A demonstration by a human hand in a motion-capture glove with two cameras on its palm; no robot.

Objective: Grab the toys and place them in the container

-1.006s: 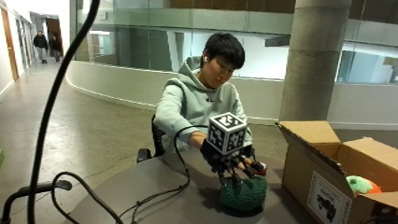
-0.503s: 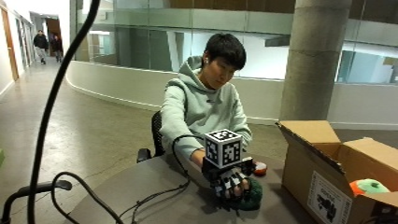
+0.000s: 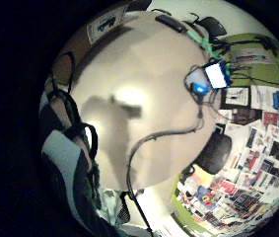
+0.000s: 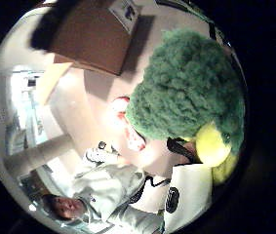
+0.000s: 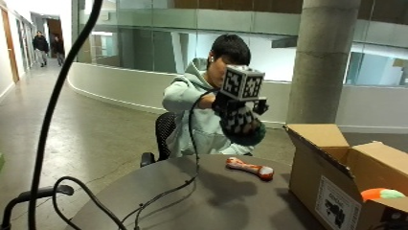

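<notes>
Raised now: fuzzy green toy (image 4: 186, 87) (yellow-tipped)

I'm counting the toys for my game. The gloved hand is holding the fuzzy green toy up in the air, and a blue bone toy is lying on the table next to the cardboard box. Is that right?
Almost. The bone toy on the table is orange and white, not blue, as the outside view shows. The rest holds: the gloved right hand holds the fuzzy green toy up in the air, and the bone lies beside the cardboard box.
</notes>
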